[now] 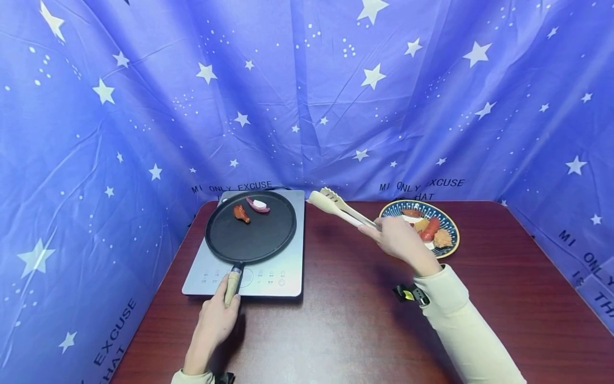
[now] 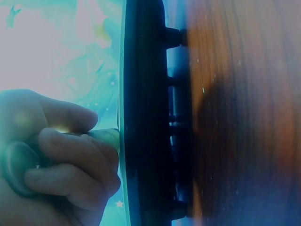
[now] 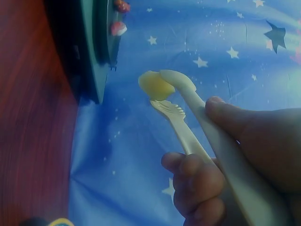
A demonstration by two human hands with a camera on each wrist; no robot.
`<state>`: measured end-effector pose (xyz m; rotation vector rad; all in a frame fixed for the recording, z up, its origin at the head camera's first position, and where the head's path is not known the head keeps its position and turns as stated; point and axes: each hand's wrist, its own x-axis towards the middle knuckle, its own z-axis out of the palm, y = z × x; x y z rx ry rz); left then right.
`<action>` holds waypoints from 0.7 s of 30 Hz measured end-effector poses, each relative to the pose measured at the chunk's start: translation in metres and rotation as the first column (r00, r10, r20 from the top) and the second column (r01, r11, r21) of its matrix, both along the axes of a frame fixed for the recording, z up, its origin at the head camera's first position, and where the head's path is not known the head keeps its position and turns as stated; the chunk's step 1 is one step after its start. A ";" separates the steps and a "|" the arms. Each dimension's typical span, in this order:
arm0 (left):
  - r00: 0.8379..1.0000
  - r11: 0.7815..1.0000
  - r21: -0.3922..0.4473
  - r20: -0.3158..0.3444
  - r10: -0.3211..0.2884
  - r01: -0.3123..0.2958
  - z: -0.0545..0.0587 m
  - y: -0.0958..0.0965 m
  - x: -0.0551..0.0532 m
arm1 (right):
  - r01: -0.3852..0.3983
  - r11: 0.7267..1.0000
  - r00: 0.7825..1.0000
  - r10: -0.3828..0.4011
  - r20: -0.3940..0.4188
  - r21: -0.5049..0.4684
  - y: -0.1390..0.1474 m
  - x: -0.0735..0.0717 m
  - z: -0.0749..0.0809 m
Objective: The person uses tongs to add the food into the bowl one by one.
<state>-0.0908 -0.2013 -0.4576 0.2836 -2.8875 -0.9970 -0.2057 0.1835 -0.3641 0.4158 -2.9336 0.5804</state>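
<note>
My left hand [image 1: 218,319] grips the wooden handle [image 1: 232,287] of a flat black pan [image 1: 251,234]. In the pan lie a brown drumstick-like piece [image 1: 241,214] and a purple-and-white onion piece [image 1: 259,205]. My right hand [image 1: 400,240] holds cream-coloured tongs [image 1: 347,215], their tips raised over the table between pan and plate. In the right wrist view a pale yellow food piece [image 3: 155,86] sits between the tong tips; its kind is unclear. The left wrist view shows curled left fingers [image 2: 75,155] around the handle, beside the cooktop's edge.
Beneath the pan is a silver induction cooktop [image 1: 290,277] on a dark red wooden table [image 1: 345,320]. A blue patterned plate [image 1: 454,234] at the right bears a red sausage [image 1: 431,228], a fried piece [image 1: 443,238] and other food. Blue star-printed curtains [image 1: 307,106] surround the table.
</note>
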 end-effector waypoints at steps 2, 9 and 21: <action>1.000 1.000 0.000 -0.004 0.000 0.000 0.000 0.000 0.000 | -0.010 1.000 1.000 0.010 0.012 -0.002 -0.006 0.000 0.001; 1.000 1.000 -0.003 -0.007 -0.002 0.002 0.000 0.000 0.000 | -0.042 0.999 0.999 0.042 0.007 0.014 -0.028 0.002 0.001; 1.000 1.000 -0.005 -0.011 -0.004 0.004 0.000 0.001 0.000 | -0.070 0.997 0.996 0.070 0.058 0.008 -0.064 0.006 -0.005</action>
